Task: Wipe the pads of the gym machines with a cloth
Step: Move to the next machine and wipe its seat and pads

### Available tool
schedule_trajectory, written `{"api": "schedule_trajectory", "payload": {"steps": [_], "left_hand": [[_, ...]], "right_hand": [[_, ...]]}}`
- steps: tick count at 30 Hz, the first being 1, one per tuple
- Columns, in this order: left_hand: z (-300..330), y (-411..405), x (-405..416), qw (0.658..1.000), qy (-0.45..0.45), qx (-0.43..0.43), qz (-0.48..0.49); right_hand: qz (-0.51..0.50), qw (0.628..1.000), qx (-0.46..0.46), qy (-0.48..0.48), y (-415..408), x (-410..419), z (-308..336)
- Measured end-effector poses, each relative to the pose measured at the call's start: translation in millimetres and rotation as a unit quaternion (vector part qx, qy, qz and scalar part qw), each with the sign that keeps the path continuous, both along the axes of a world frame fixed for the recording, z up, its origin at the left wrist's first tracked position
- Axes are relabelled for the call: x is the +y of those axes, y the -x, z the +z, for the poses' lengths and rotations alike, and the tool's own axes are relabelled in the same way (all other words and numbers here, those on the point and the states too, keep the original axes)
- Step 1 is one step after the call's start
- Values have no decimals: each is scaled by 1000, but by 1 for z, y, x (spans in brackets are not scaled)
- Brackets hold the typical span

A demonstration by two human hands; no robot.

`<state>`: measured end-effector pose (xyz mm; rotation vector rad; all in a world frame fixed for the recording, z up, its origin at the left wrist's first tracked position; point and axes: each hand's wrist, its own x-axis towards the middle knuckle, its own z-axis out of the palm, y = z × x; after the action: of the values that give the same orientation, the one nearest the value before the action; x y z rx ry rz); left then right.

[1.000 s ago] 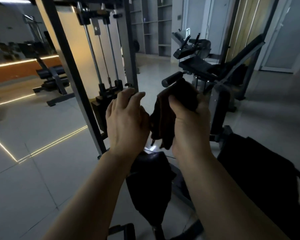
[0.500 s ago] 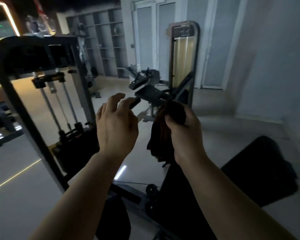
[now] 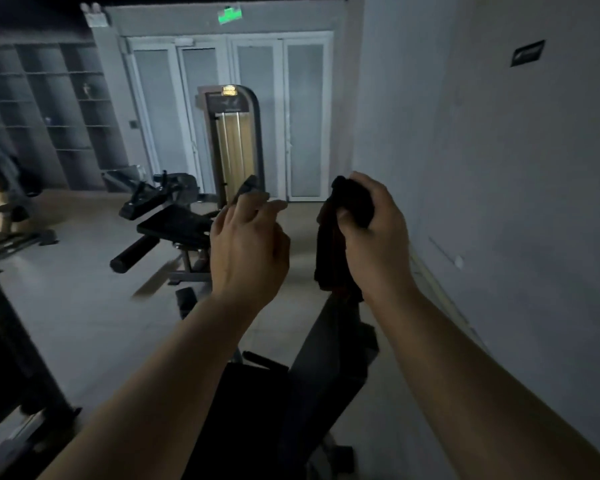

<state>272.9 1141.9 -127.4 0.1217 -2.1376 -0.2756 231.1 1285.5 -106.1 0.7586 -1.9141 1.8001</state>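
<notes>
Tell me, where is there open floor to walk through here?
Bare floor lies left, between the shelves and the padded bench. Another strip runs to the doors. Underfoot it is crowded: a dark pad, with the cloth in the right hand.

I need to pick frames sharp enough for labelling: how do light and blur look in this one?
Head view: the room is dim, with a green glow from the sign above the doors; the cloth in the right hand reads almost black; the left hand has smeared fingertips; wide-angle bending at the edges.
</notes>
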Motion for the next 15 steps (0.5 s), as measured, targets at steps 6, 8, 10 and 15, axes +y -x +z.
{"api": "schedule_trajectory", "payload": {"steps": [6, 8, 10, 15], "left_hand": [[-9, 118, 98, 999, 4, -22, -31], [-10, 154, 124, 999, -5, -33, -38], [-14, 187, 141, 998, -11, -38, -42], [-31, 267, 164, 998, -3, -65, -28]], "right_hand": [[-117, 972, 137, -148, 115, 112, -18], [-134, 951, 167, -223, 153, 143, -19], [-139, 930, 193, -282, 188, 166, -20], [-140, 897, 202, -368, 271, 194, -37]]}}
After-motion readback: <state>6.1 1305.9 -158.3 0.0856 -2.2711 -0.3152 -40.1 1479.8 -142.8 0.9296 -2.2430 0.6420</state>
